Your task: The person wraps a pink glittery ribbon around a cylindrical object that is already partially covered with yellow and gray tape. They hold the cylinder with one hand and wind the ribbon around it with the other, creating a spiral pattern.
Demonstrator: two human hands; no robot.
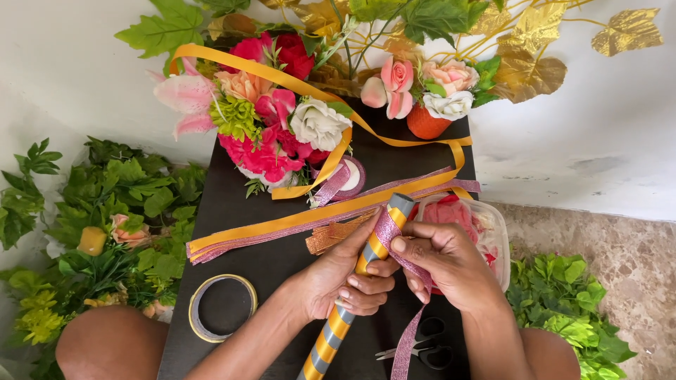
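Note:
A stick point(336, 331) wrapped in yellow and grey stripes slants over a dark table point(239, 204). My left hand point(345, 278) grips the stick around its middle. My right hand point(440, 257) pinches a pink glitter ribbon point(408, 341) against the stick's upper part, where the ribbon point(386, 229) is wound round it. The ribbon's loose end hangs down past my right wrist.
Yellow and pink ribbons point(296, 219) lie across the table. A bouquet of artificial flowers point(271, 123) and a ribbon spool point(350, 176) sit at the back, a tape roll point(222, 307) front left, black scissors point(426, 348) front right, a clear tub point(486, 236) right. Green foliage point(120, 204) flanks the table.

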